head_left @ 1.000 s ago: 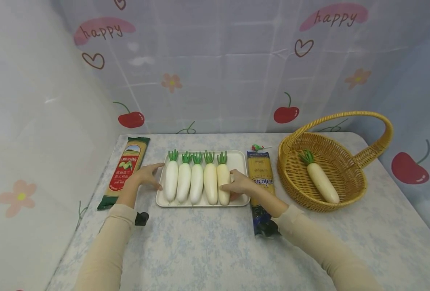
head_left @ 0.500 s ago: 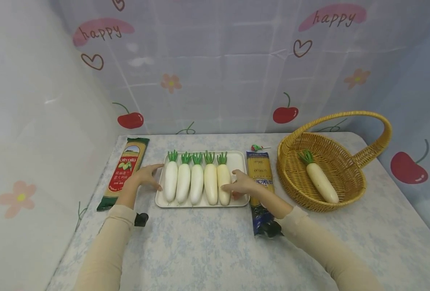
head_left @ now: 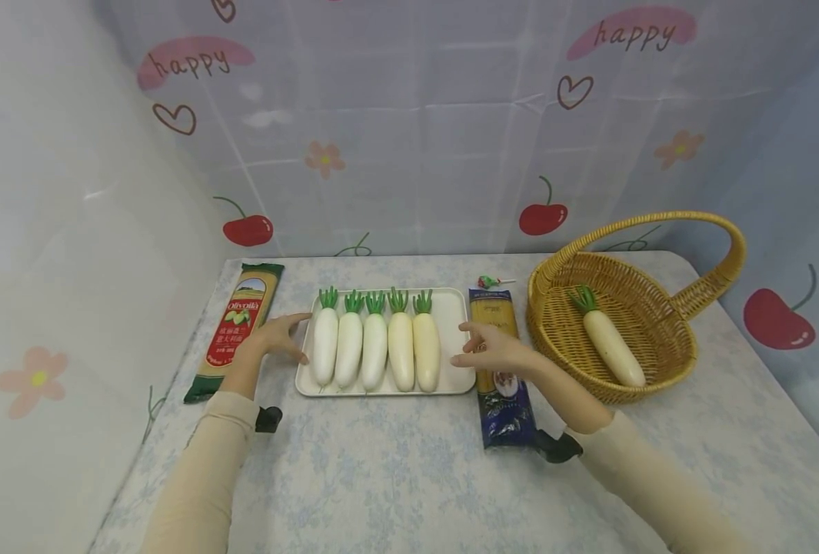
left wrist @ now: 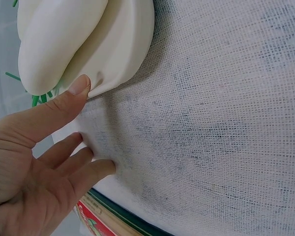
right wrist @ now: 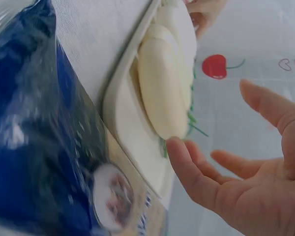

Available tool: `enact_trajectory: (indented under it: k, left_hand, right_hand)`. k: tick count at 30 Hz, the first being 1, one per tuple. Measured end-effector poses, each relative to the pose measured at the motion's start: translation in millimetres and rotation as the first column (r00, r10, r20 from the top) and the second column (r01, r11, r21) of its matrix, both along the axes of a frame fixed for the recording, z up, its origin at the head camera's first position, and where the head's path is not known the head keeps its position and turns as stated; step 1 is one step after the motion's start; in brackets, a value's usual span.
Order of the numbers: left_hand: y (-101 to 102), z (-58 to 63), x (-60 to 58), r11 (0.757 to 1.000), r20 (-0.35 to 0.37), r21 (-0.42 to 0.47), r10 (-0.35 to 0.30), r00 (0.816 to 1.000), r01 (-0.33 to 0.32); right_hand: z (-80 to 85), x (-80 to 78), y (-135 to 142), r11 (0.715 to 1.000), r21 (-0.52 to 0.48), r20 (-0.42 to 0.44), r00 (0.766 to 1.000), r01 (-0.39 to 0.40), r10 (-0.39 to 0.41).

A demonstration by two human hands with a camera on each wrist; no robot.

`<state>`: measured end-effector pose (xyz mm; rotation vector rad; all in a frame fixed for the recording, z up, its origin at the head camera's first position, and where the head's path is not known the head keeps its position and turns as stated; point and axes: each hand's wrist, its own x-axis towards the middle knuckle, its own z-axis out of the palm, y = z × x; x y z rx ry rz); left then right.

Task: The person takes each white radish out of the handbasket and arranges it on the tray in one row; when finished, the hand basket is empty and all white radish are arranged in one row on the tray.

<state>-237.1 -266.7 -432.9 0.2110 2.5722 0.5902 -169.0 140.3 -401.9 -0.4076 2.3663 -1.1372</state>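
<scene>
A white tray [head_left: 454,306] carries several white radishes [head_left: 374,350] in a row with their green tops at the far side; the two at the right look more yellowish. My left hand [head_left: 279,337] is at the tray's left end. Its thumb [left wrist: 78,86] is at the rim, and the other fingers are loosely bent with nothing between them. Over the right end of the tray, my right hand [head_left: 494,350] is held with fingers spread and nothing in it, apart from the rightmost radish [head_left: 426,354]. The right wrist view shows its fingers [right wrist: 187,169] relaxed.
A wicker basket [head_left: 682,358] with a tall handle stands at the right, one radish [head_left: 613,346] inside. A blue-and-gold pasta packet [head_left: 506,419] lies under the right forearm, a red-and-green pasta packet [head_left: 239,319] at the left. A lollipop [head_left: 490,282] lies behind the tray.
My right hand has let go of the rightmost radish and moved right, away from it. That radish lies in the row with the others. The left hand has stayed at the tray's left end.
</scene>
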Motion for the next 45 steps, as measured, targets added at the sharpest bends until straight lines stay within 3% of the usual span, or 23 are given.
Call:
enact_trajectory:
  k: [6,16,26,30,37,45]
  left_hand:
    - [1,1.3,0.8,1.0,-0.001,-0.001,0.002,1.0,-0.002]
    - [0,0.7,0.8,1.0,0.0,0.007,-0.008,1.0,0.008]
    - [2,2.0,2.1,1.0,0.008,0.003,0.012,1.0,-0.012]
    - [2,2.3,2.1,1.0,0.007,0.002,0.013,1.0,-0.013]
    - [2,1.9,1.9,1.0,0.002,0.004,-0.008,1.0,0.008]
    - [1,2.7,1.8,1.0,0.004,0.003,-0.004,1.0,0.004]
  right_hand:
    - [19.3,10.9,34,0.992,-0.08,-0.054,0.994,-0.097,0.093]
    - [52.9,27.5,88,0.994,-0.022,-0.159,0.982,-0.106,0.101]
    - [67.4,28.4,139,0.997,0.072,-0.202,0.978,-0.039,0.052]
    - [66.7,23.7,157,0.997,0.077,-0.204,0.979,0.0,0.016]
    - [51.7,10.4,180,0.987,0.138,-0.234,0.971,0.082,-0.048]
    - [35.4,2.6,195,0.975,0.19,-0.193,0.978,0.117,-0.08]
